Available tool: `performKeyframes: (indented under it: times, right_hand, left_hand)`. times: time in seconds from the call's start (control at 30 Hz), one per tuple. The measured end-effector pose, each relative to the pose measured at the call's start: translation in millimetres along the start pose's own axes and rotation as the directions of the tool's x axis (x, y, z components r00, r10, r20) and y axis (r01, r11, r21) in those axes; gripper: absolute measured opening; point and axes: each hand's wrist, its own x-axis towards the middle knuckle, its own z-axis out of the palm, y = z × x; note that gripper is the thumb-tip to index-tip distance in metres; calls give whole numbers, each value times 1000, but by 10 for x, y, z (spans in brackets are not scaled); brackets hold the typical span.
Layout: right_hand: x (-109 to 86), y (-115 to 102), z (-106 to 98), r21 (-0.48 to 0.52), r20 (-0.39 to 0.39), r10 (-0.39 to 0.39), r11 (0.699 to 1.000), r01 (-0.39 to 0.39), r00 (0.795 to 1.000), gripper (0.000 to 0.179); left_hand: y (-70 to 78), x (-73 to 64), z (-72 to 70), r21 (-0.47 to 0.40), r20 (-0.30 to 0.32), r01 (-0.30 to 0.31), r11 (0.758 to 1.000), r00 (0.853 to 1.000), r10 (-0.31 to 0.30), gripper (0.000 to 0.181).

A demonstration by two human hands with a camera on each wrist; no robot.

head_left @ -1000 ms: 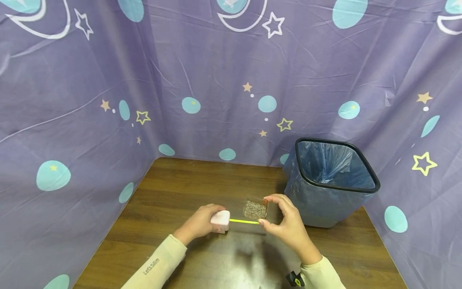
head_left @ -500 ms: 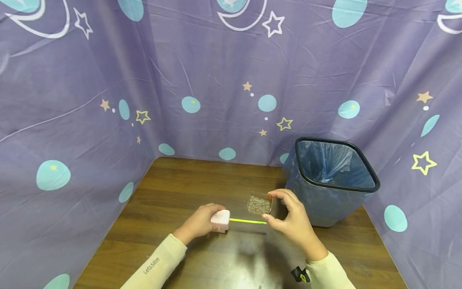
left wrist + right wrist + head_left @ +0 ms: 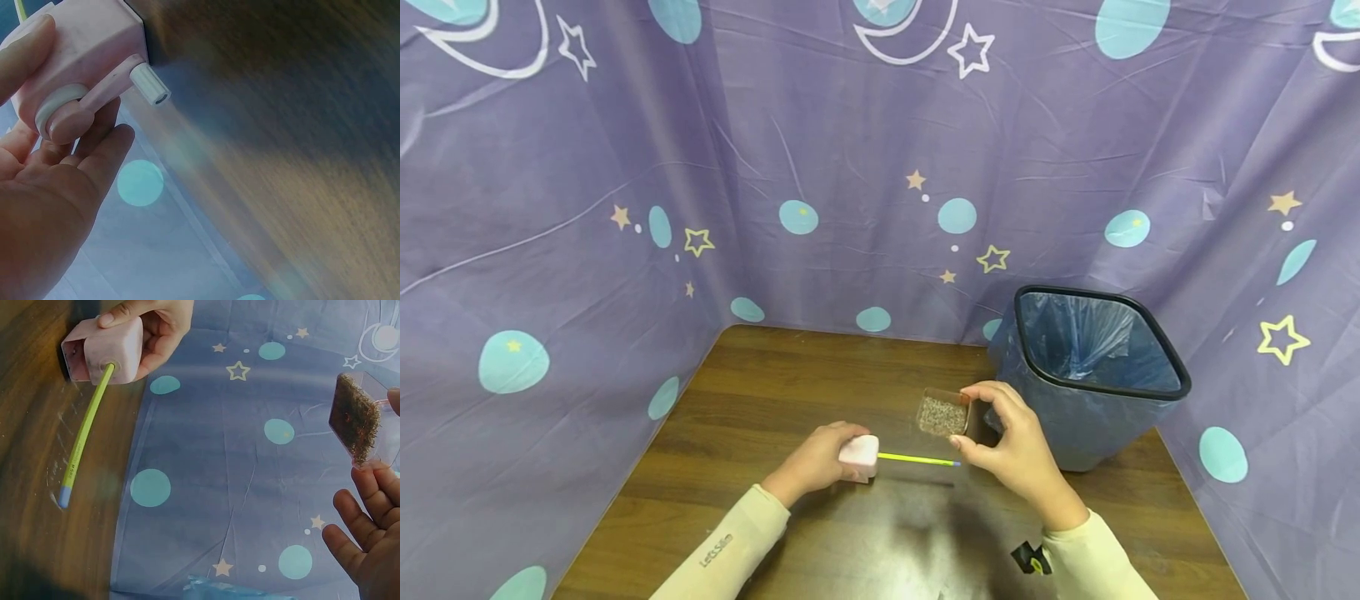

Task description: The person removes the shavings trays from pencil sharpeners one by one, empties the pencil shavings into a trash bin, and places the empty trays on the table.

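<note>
My left hand (image 3: 818,460) grips a pink crank pencil sharpener (image 3: 859,454) on the table. In the left wrist view its crank handle (image 3: 150,84) sticks out at the back. A yellow-green pencil (image 3: 85,437) with a blue end stands out of the sharpener's front, pointing right in the head view. The sharpener has an open drawer slot (image 3: 76,359) in the right wrist view. My right hand (image 3: 1018,446) pinches a small clear shavings drawer (image 3: 943,414) between thumb and fingers, raised over the table. Brown pencil shavings (image 3: 356,419) fill part of it.
A trash bin (image 3: 1052,417) with a black rim and blue plastic liner stands at the back right, just beyond my right hand. Purple patterned curtains (image 3: 850,167) enclose the wooden table (image 3: 790,375) at the back and sides.
My right hand has moved right and away from me with the shavings drawer, off the pencil's end, closer to the bin. My left hand and the sharpener have stayed put.
</note>
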Motion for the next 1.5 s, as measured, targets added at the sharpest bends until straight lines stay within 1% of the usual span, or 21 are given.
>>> performKeyframes:
  times: [0.13,0.37,0.6,0.87,1.03,1.33,1.5]
  right_hand:
    - [32,-12,-32,-16,-6,-1,1000,1,1000,61]
    - [64,-16,-62,5,-30,-10,1000,10,999,60]
    - [70,-10,-125,-11,-25,6,1000,-7,1000,61]
    - [99,-3,-205,-18,-28,-21,1000,20,999,59]
    - [124,6,-237,-23,-39,-43,999,43,998,58]
    - [146,13,-265,-22,-51,-38,999,37,998,62]
    - [147,21,-267,-19,-52,-29,999,28,998,64]
  left_hand:
    - [14,1,-14,-5,3,6,1000,1000,-6,67]
    - [23,1,-22,-7,-1,6,1000,1000,-6,67]
    - [18,-12,-14,-13,-3,6,1000,1000,-6,68]
    - [28,-9,-24,-19,0,16,1000,1000,-16,68]
    - [23,-14,-9,-13,0,12,1000,1000,-12,68]
    - [14,-14,-5,-9,-5,16,1000,1000,-16,69]
    - [6,-15,6,-12,9,21,1000,1000,-21,69]
